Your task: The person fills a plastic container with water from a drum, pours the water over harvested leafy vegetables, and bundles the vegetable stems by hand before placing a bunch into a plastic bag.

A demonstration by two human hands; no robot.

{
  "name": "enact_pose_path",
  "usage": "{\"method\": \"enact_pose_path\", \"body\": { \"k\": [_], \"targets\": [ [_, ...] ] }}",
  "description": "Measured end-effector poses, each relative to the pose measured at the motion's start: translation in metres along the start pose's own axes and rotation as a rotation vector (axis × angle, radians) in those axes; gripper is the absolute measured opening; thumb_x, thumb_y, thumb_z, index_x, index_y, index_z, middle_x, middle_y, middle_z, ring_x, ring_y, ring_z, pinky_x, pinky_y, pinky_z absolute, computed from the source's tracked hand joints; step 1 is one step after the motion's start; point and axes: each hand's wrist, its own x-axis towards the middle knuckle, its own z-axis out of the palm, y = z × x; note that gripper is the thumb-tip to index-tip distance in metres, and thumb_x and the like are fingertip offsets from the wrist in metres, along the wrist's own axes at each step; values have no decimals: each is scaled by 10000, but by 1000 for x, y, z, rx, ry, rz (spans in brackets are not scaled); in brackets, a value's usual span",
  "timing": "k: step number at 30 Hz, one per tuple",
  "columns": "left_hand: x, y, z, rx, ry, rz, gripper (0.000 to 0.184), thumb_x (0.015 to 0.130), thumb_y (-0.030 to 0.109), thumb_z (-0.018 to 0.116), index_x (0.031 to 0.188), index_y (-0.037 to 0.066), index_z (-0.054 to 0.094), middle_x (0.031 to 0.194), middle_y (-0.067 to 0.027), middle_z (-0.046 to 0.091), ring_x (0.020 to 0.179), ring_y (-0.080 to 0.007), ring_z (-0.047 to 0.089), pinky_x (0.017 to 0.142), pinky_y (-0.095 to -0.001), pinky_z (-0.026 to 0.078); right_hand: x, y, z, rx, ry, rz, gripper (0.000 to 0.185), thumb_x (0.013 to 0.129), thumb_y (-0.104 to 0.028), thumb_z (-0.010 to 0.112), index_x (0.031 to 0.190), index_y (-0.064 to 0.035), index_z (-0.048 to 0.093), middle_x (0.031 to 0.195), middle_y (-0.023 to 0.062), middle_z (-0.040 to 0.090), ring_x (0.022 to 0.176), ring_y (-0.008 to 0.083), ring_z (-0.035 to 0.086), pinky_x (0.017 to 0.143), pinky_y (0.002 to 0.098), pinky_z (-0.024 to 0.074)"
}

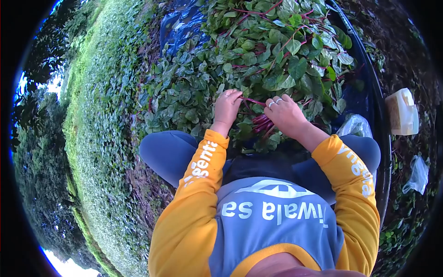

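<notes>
My left hand (pixel 227 108) pinches one end of a thin red-purple Malabar spinach stem (pixel 253 100), which stretches across to my right hand (pixel 287 115). The fingers of my right hand are closed around a small bunch of Malabar spinach stems (pixel 263 123), whose cut-looking ends point down toward my lap. Two rings show on that hand. Beyond both hands lies a large heap of leafy Malabar spinach (pixel 277 57), green leaves on red stems. Loose leaves lie under the bunch, close to my crossed legs.
Blue plastic sheeting (pixel 183 28) shows at the heap's far left, and a dark rim (pixel 369 60) curves along the right. A clear plastic bag (pixel 355 125) lies by my right knee. Farther right are a whitish plastic jug (pixel 402 112) and another plastic bag (pixel 416 175). Low green plants (pixel 104 138) cover the left.
</notes>
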Motion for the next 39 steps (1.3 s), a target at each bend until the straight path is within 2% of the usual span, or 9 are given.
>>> {"method": "enact_pose_path", "body": {
  "k": [7,9,11,15,18,20,30,34,39],
  "targets": [
    [-3,-2,0,145,41,-201,152,866,167,688,916,31,732,870,-134,719,820,-285,685,761,-373,526,-2,-5,-1,-29,-46,-57,109,822,-152,603,913,-125,656,957,16,608,958,176,603,819,328,441],
    [-5,-25,0,-299,116,-720,176,880,174,698,909,5,736,832,-83,726,767,-171,660,745,-314,506,-4,-6,-2,-32,-63,-73,109,820,-153,605,911,-127,658,953,15,609,958,175,604,818,327,442],
    [-16,-70,-10,-390,380,-777,255,885,186,700,985,-45,740,875,-87,739,828,-146,660,790,-293,504,-3,-6,-6,-1,-66,-74,97,815,-154,608,892,-129,663,945,11,616,959,172,609,818,325,442],
    [-5,-60,-11,447,490,-680,408,958,263,654,1236,-36,666,1230,-160,689,1215,-221,604,1088,-339,401,-5,-3,-2,-3,7,-70,84,824,-166,600,863,-133,667,948,13,628,957,171,617,810,326,443],
    [24,41,-30,-818,-231,-380,539,1033,469,512,1140,-24,702,1068,-160,724,1058,-208,661,991,-307,463,-2,4,-6,78,-54,6,109,843,-165,587,928,-119,637,974,27,616,979,189,608,827,339,438],
    [32,44,-8,-680,-505,-499,583,1021,526,500,1043,-11,725,919,-98,727,845,-166,666,843,-295,510,-1,10,-13,88,-57,46,118,847,-170,585,940,-116,634,953,33,621,950,199,625,827,346,444],
    [257,104,67,-138,-121,190,279,915,102,620,1175,43,703,1104,-169,724,1026,-269,708,894,-355,538,-12,33,-21,94,-49,214,134,865,-209,593,964,-167,673,947,25,672,963,208,654,823,375,439],
    [319,98,150,-305,-134,116,379,842,87,629,1214,41,684,1134,-206,702,1035,-338,686,914,-383,531,-17,41,-9,45,55,284,104,849,-211,596,899,-147,662,884,17,670,932,206,644,819,370,425],
    [351,111,135,-486,-379,-227,357,839,-16,662,1188,40,713,1060,-81,736,874,-143,681,785,-268,534,-23,49,-8,72,159,277,96,834,-171,579,863,-120,656,881,39,664,923,224,638,915,388,434]
  ]
}}
